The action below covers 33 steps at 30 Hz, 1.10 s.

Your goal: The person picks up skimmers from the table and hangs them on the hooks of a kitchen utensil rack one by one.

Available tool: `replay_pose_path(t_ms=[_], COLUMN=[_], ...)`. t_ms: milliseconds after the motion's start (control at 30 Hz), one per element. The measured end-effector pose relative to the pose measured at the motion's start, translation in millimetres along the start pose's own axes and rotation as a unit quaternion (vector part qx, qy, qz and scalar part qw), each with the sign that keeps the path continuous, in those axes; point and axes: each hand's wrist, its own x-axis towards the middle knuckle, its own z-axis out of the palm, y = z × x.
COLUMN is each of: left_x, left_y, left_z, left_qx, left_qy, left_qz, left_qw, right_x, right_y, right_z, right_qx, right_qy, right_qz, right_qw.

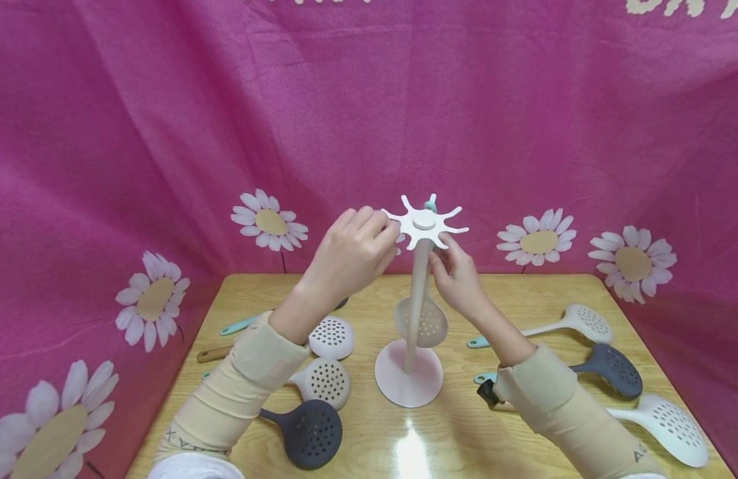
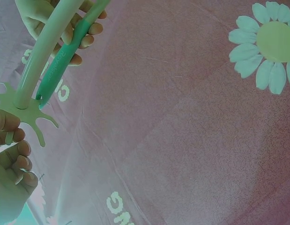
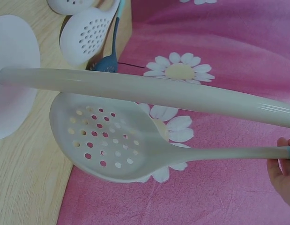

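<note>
A pale rack with a star-shaped hook top (image 1: 424, 225) stands upright on its round base (image 1: 407, 392). My left hand (image 1: 363, 246) pinches one prong of the top, its fingers curled. A beige skimmer (image 3: 105, 138) hangs head down beside the rack's pole (image 3: 135, 89). My right hand (image 1: 461, 283) grips its teal handle (image 2: 65, 68) below the hook top. In the left wrist view the handle's end sits right at a prong, overlapping it.
Left on the wooden table (image 1: 465, 442) lie a white skimmer (image 1: 332, 337), a cream one (image 1: 326, 384) and a dark one (image 1: 312, 436). On the right lie two white skimmers and a dark one (image 1: 614, 370). Pink flowered cloth (image 1: 369, 120) hangs around.
</note>
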Motion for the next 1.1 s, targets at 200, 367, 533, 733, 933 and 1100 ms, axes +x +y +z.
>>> replay_pose_path(t_ms=[200,367,533,733,933,1100], left_x=[0.7,0.4,0.1,-0.6,-0.3,-0.8], left_y=[0.4,0.4,0.3,0.2,0.0,0.0], left_z=[0.0,0.3,0.3,1.0,1.3,1.7], left_qx=[0.001,0.001,-0.002,-0.002,-0.004,-0.007], left_qy=[0.000,0.003,0.006,0.008,0.012,0.011], left_qz=[-0.002,-0.001,-0.002,-0.002,-0.001,-0.001], left_qw=[1.0000,1.0000,1.0000,1.0000,0.9999,0.9999], right_x=[-0.9,-1.3,-1.1,-2.4,-8.2,-14.6], right_y=[-1.1,-1.2,-0.4,5.6,19.8,33.0], right_z=[0.0,-0.8,-1.1,-4.1,-8.5,-13.0], right_qx=[0.000,-0.004,-0.006,0.009,-0.073,-0.140], right_qy=[0.004,0.006,0.009,0.015,0.033,0.053], right_qz=[-0.002,0.002,-0.003,-0.048,-0.142,-0.194], right_qw=[1.000,1.000,1.000,0.999,0.987,0.969])
